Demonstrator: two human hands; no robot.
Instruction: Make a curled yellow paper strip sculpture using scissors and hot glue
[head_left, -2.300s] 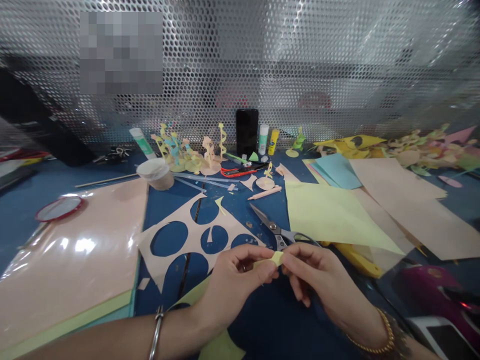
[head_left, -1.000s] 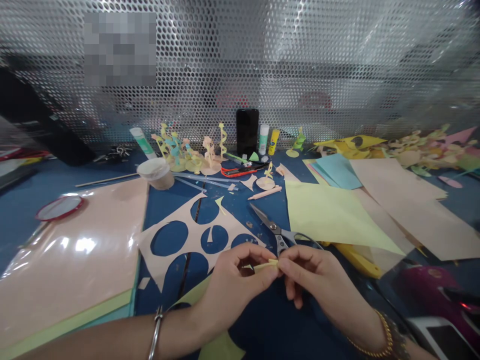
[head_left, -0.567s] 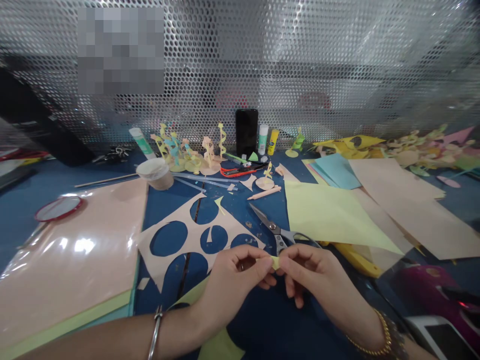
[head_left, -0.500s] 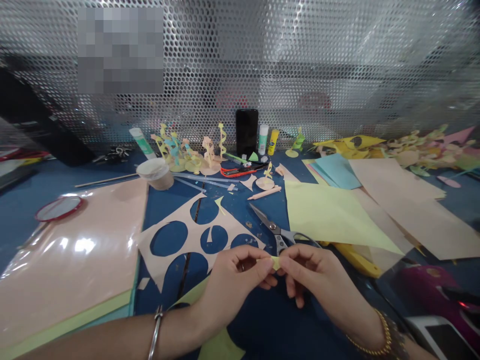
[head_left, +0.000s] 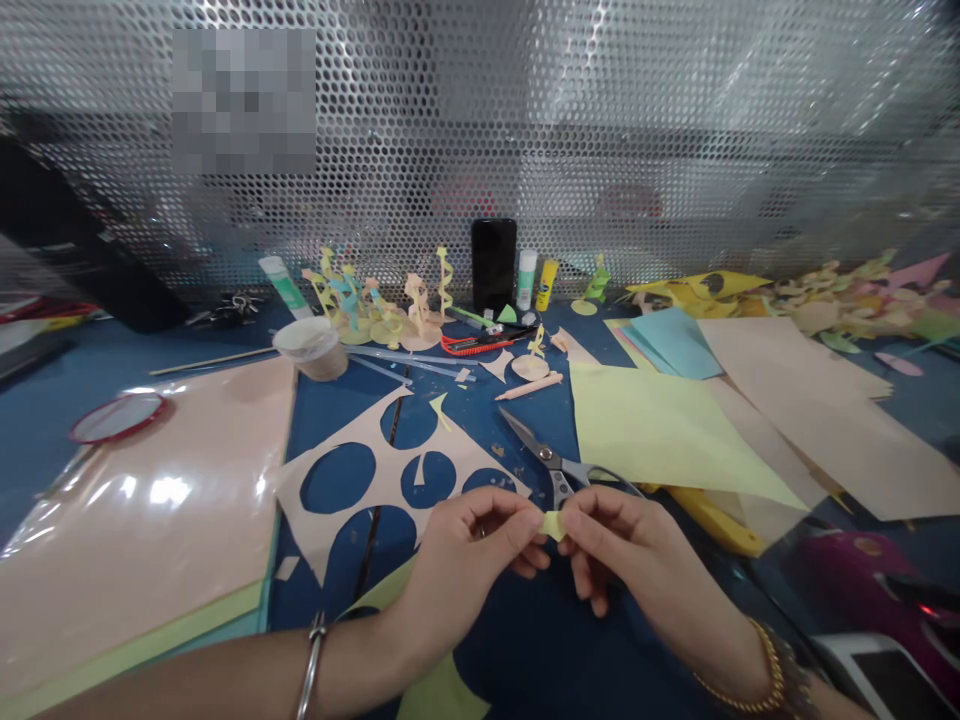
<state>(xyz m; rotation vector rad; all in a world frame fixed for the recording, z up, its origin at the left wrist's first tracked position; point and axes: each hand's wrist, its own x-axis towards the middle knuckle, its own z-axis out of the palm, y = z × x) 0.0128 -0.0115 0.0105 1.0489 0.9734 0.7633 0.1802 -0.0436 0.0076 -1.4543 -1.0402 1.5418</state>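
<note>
The left grip (head_left: 469,570) and right grip (head_left: 637,555) are pinched together on a small yellow paper piece (head_left: 553,525). Beyond the grips lie scissors (head_left: 555,465) and a peach sheet (head_left: 390,480) with circles already cut out; standing paper figures (head_left: 417,303) are farther off.

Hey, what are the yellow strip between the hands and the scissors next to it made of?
The yellow strip looks like matte coloured paper or thin card: it curves softly and shows no shine. The scissors seem to have steel blades, judging by their bright metallic gleam; the handles' material is hard to tell from here.
</note>
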